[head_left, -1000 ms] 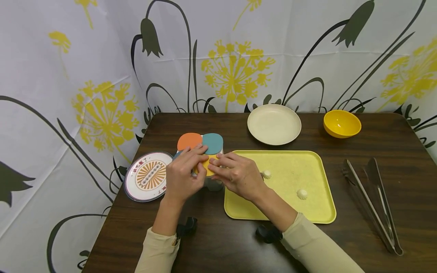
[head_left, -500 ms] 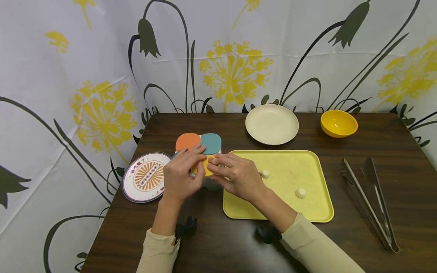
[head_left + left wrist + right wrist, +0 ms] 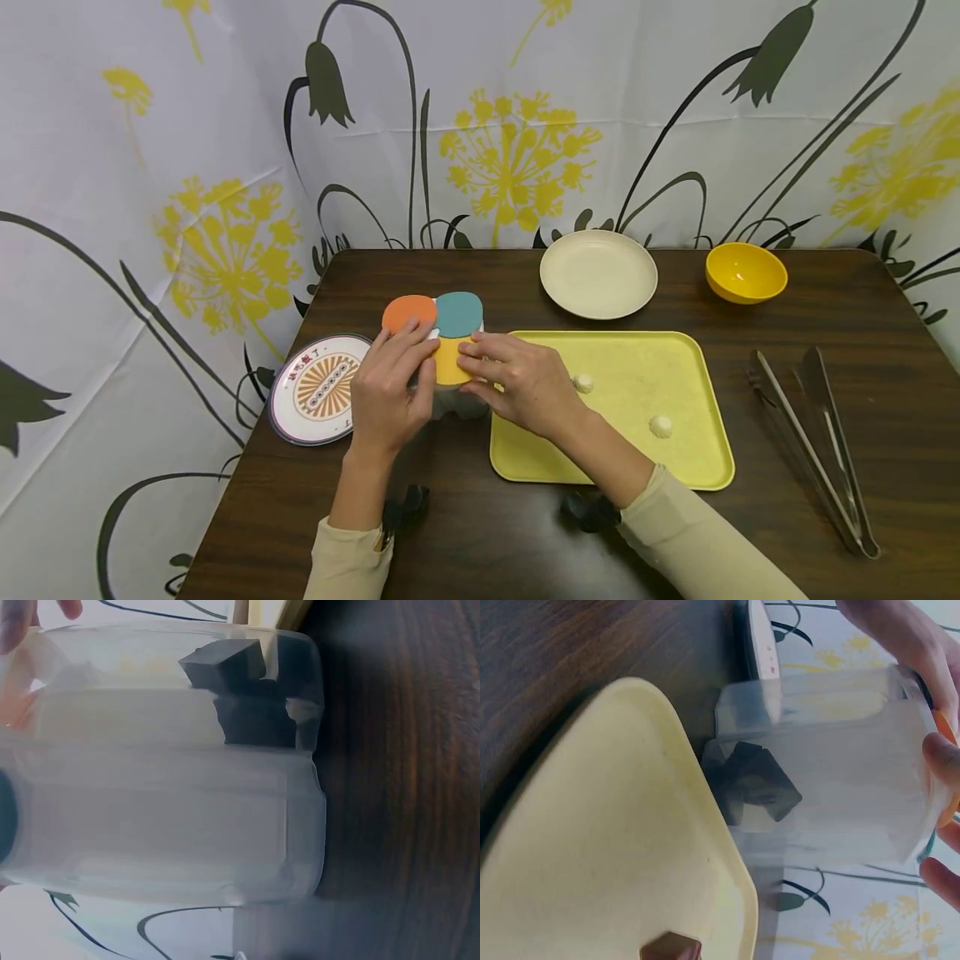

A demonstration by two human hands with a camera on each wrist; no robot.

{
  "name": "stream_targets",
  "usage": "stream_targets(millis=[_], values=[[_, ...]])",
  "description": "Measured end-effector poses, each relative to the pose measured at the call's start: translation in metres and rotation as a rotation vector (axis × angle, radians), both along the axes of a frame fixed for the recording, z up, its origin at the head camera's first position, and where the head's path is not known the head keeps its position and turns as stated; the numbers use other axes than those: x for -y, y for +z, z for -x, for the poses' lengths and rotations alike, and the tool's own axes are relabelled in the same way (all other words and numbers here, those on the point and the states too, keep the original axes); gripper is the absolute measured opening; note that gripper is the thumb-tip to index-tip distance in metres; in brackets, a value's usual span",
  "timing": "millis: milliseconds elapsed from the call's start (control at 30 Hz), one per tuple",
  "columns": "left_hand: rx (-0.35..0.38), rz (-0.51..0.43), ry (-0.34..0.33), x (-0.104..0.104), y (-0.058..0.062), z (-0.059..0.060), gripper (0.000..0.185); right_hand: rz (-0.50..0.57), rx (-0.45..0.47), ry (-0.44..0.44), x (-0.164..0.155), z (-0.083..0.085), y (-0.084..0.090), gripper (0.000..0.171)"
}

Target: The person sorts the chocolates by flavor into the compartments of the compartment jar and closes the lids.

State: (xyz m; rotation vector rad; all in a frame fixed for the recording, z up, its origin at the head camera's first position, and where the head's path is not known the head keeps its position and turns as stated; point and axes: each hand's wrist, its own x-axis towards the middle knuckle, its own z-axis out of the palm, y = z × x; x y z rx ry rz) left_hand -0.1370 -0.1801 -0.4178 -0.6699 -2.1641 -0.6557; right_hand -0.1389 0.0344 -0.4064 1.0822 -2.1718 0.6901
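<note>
A clear plastic container (image 3: 150, 817) with separate compartments stands upright on the table, dark angular chunks (image 3: 255, 712) low in one of them. Its lids are rounded and coloured: orange (image 3: 405, 310), teal (image 3: 460, 314) and yellow (image 3: 448, 365). My left hand (image 3: 390, 387) lies over the container's left side, fingers extended forward, reaching the orange lid and hiding what is beneath. From the other side, my right hand (image 3: 525, 383) holds the yellow lid at its right edge, fingers on top and thumb at the near corner. In the right wrist view that thumb (image 3: 941, 757) touches the lid's edge.
A yellow tray (image 3: 637, 467) to the right bears two small pale pieces (image 3: 661, 427). At left is a patterned plate (image 3: 288, 400). Behind stand a cream plate (image 3: 598, 275) and a yellow bowl (image 3: 746, 273). Metal tongs (image 3: 817, 467) lie at the far right.
My left hand has slid left off the yellow lid, leaving more of it in view. The container's top has shifted slightly left. My right hand has barely moved.
</note>
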Motion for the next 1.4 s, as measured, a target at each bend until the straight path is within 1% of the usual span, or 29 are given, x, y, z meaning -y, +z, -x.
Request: stream_targets(millis=[100, 167, 233, 300, 400, 500, 600, 667, 833, 933, 1000, 1133, 1233, 1300, 1400], values=[[-0.005, 0.008, 0.008, 0.004, -0.001, -0.006, 0.036, -0.024, 0.027, 0.010, -0.002, 0.002, 0.002, 0.038], [-0.002, 0.017, -0.005, 0.007, -0.001, -0.009, 0.039, -0.033, 0.055, 0.012, -0.005, 0.003, 0.003, 0.039], [0.013, 0.031, -0.035, 0.010, -0.001, -0.012, 0.043, -0.039, 0.077, 0.008, -0.007, 0.003, 0.004, 0.038], [0.041, 0.045, -0.080, 0.013, 0.000, -0.014, 0.045, -0.038, 0.088, 0.000, -0.008, 0.004, 0.005, 0.037], [0.092, 0.059, -0.144, 0.017, 0.002, -0.016, 0.049, -0.040, 0.065, -0.005, -0.007, 0.004, 0.006, 0.031], [0.132, 0.081, -0.171, 0.020, 0.003, -0.017, 0.052, -0.054, 0.017, 0.024, -0.005, 0.001, 0.007, 0.027], [0.144, 0.114, -0.162, 0.020, 0.004, -0.018, 0.052, -0.087, -0.020, 0.051, -0.003, -0.001, 0.007, 0.027], [0.143, 0.134, -0.141, 0.019, 0.005, -0.019, 0.051, -0.104, -0.027, 0.046, -0.003, -0.002, 0.006, 0.028], [0.138, 0.185, -0.073, 0.014, 0.009, -0.021, 0.055, -0.120, 0.000, 0.002, -0.006, 0.002, 0.005, 0.030], [0.143, 0.214, -0.057, 0.012, 0.012, -0.022, 0.059, -0.131, 0.022, -0.008, -0.009, 0.005, 0.004, 0.033], [0.137, 0.219, -0.069, 0.011, 0.014, -0.022, 0.060, -0.145, 0.032, -0.014, -0.010, 0.006, 0.004, 0.033], [0.124, 0.211, -0.132, 0.012, 0.016, -0.020, 0.056, -0.182, 0.056, -0.040, -0.011, 0.006, 0.003, 0.036], [0.138, 0.209, -0.179, 0.013, 0.018, -0.018, 0.053, -0.214, 0.081, -0.060, -0.012, 0.006, 0.003, 0.039], [0.157, 0.221, -0.182, 0.013, 0.019, -0.017, 0.052, -0.239, 0.096, -0.061, -0.013, 0.006, 0.003, 0.041], [0.189, 0.253, -0.153, 0.011, 0.020, -0.017, 0.055, -0.262, 0.103, -0.041, -0.015, 0.006, 0.005, 0.043]])
